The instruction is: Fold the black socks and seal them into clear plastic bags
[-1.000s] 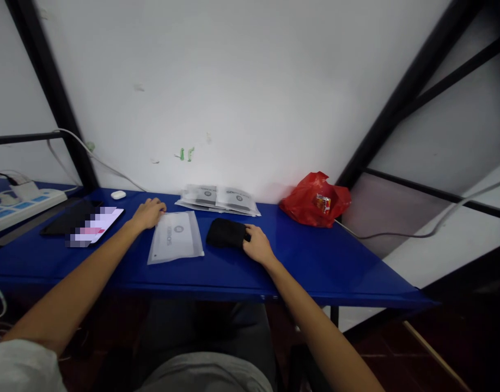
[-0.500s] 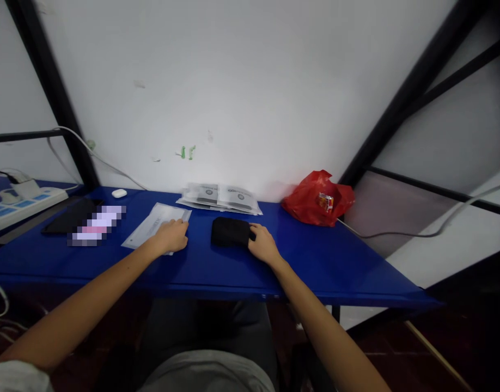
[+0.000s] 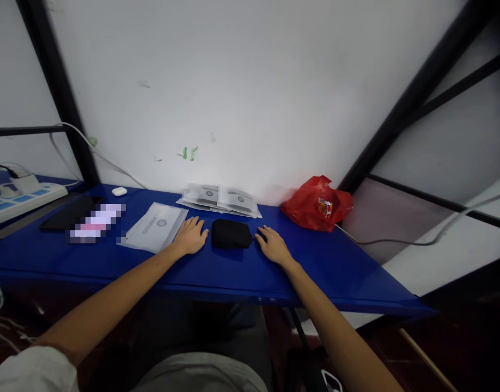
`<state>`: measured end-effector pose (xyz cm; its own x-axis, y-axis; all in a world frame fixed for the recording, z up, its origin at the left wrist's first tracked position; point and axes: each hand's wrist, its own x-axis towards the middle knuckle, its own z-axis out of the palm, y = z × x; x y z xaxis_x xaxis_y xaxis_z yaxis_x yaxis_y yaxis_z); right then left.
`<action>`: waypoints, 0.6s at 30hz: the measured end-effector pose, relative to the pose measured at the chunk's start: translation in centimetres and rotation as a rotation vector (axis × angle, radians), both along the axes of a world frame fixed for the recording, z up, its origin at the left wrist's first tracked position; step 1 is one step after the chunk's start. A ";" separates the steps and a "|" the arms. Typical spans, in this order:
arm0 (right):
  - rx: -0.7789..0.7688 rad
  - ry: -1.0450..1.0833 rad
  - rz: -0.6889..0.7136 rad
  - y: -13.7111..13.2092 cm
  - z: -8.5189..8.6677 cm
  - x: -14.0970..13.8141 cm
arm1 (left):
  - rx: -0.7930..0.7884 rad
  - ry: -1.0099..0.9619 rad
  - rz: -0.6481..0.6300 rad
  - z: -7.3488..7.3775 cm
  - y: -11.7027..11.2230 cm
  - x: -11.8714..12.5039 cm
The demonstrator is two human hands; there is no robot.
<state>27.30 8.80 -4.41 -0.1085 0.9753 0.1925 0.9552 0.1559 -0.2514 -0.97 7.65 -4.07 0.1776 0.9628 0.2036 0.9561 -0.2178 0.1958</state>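
One black pouch (image 3: 231, 234): lies flat on the blue table (image 3: 242, 277), between the left hand (image 3: 190, 236) and the right hand (image 3: 273, 246); clear of both.
Left hand: palm down, fingers spread apart, nothing gripped; positioned at the right edge of the frosted bag (image 3: 155, 227), overlapping that edge in view. Contact pressure cannot be told.
Right hand: palm down, fingers extended and apart, nothing gripped; fingertips just beside the right end of the black pouch, with a narrow gap showing.
Frosted bag: lies flat and at an angle, left of the black pouch; printed with dark lettering and a round mark.
Bag stack (image 3: 221, 199): several similar printed bags, overlapping, set behind the black pouch and near the wall (image 3: 250, 98).
Red plastic bag (image 3: 303, 207): crumpled, right rear of the table; a small bright packet (image 3: 325, 207) shows at its front.
Left side of table: phone (image 3: 97, 222) with pixelated screen, beside a flat black object (image 3: 70, 213); small white case (image 3: 119, 191) behind them.
Power strip (image 3: 49, 193): far left, white with blue sockets, plugs fitted.
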 end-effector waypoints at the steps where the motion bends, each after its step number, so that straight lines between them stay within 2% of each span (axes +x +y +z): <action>1: 0.002 -0.003 -0.001 -0.1 -0.1 0.0 | 0.015 -0.010 0.002 -0.2 -0.1 0.0; 9: 0.008 -0.014 -0.022 -0.3 -0.1 -0.3 | 0.090 -0.020 -0.007 -0.3 -0.4 -0.2; 12: 0.013 -0.021 -0.023 -0.3 0.0 -0.4 | 0.229 0.001 0.000 0.4 -0.9 0.1; 15: 0.018 -0.023 -0.026 -0.3 0.0 -0.4 | 0.399 0.038 -0.085 1.7 -2.2 1.7; 18: 0.027 -0.024 -0.025 -0.4 0.1 -0.5 | 0.450 0.061 -0.225 2.8 -4.1 4.8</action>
<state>26.81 8.36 -4.31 -0.0888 0.9724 0.2159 0.9648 0.1378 -0.2241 3.83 3.53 -1.27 0.3953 0.7184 0.5723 0.8825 -0.4699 -0.0196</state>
